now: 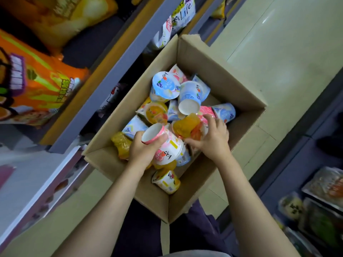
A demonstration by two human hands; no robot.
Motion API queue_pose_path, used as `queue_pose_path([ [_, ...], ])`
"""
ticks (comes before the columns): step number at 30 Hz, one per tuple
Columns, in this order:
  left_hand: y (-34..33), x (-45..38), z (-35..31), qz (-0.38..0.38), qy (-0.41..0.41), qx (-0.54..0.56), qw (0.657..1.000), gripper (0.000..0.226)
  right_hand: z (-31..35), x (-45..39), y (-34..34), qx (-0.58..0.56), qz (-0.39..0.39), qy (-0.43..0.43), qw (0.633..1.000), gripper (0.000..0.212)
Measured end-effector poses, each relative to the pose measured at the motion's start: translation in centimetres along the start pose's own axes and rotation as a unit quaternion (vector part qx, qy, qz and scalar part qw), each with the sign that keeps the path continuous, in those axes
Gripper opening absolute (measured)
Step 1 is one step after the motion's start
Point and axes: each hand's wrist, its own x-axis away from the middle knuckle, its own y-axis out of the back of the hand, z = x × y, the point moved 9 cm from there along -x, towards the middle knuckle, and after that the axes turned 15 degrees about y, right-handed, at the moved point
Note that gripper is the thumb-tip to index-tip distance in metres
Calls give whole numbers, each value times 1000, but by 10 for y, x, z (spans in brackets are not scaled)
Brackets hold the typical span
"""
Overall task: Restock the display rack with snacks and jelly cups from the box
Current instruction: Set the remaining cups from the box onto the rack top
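Pale tiled floor (278, 52); perhaps packaged trays (326, 186) right.

only thing i can actually read is "Life" on a white snack bag (183, 14) up on the rack; the rest is too blurry

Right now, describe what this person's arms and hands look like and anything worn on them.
Both forearms are bare from the bottom edge of the frame up to the wrists: no sleeves in view. The left hand and right hand wear no gloves, and no rings, watch or bracelet can be seen on either. Nails look short and unpainted, as far as the blur allows. No markings are visible.
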Motion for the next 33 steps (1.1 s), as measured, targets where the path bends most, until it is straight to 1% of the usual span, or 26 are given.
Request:
queue_pose_path([
  [1, -8, 0, -1, 5, 5, 2, 1000, 65, -11, 4, -9, 0, 67, -28, 997, 115],
  [2, -15, 0, -2, 5, 6, 1, 1000, 61, -20, 8, -18, 10, 123, -42, 991, 124],
  [3, -21, -2, -3, 3, 7, -4, 1000, 58, -24, 10, -24, 31, 163, -40, 985, 128],
  [5, -28, -5, 0, -1, 25, -7, 1000, 58, -29, 8, -34, 61, 197, -36, 978, 124],
  [6, -29, -7, 5, -5, 41, 0, 999, 58, -32, 6, -38, 57, 207, -40, 976, 119],
  [8, -28, -7, 13, -13, 57, 30, 998, 49, -37, 0, -43, 38, 219, -46, 974, 111],
  [9, -25, -8, 18, -17, 61, 51, 997, 46, -38, -1, -43, 37, 222, -45, 973, 109],
  [10, -23, -8, 22, -18, 67, 69, 995, 48, -38, -1, -42, 35, 222, -47, 973, 108],
  [12, -17, -4, 27, -20, 78, 94, 992, 72, -33, 2, -40, 27, 219, -48, 974, 104],
  [13, -14, -3, 30, -24, 85, 106, 990, 82, -28, 4, -41, 3, 214, -48, 976, 102],
  [14, -10, 0, 32, -28, 93, 123, 988, 86, -23, 8, -44, -41, 203, -49, 977, 101],
  [15, -8, 4, 34, -30, 94, 142, 985, 82, -17, 13, -46, -83, 192, -53, 976, 103],
  [17, -1, 13, 35, -31, 79, 183, 979, 57, -8, 22, -47, -146, 157, -51, 975, 105],
  [18, 3, 17, 36, -31, 75, 205, 975, 48, -6, 25, -48, -171, 143, -47, 974, 101],
  [21, 14, 30, 41, -8, 77, 256, 963, 46, 17, 38, -36, -244, 104, -35, 964, 67],
  [23, 23, 38, 44, 16, 83, 286, 954, 34, 36, 47, -24, -285, 85, -23, 955, 57],
  [24, 27, 42, 45, 35, 84, 303, 949, 35, 46, 52, -18, -313, 76, -22, 947, 55],
  [26, 36, 50, 47, 72, 71, 323, 941, 57, 67, 63, -8, -370, 75, -17, 926, 46],
  [27, 42, 54, 49, 88, 60, 328, 939, 65, 80, 70, -5, -393, 91, -6, 915, 41],
  [28, 49, 58, 51, 101, 51, 332, 936, 64, 91, 77, -5, -407, 115, 3, 906, 39],
  [30, 68, 67, 58, 119, 30, 344, 931, 41, 116, 94, -5, -419, 149, 26, 895, 41],
  [31, 79, 74, 61, 128, 20, 354, 926, 30, 126, 101, -7, -415, 148, 34, 897, 44],
  [32, 92, 82, 66, 133, 10, 362, 922, 25, 136, 108, -8, -405, 132, 41, 904, 51],
  [33, 107, 90, 73, 136, 0, 367, 920, 24, 146, 117, -9, -390, 110, 44, 913, 62],
])
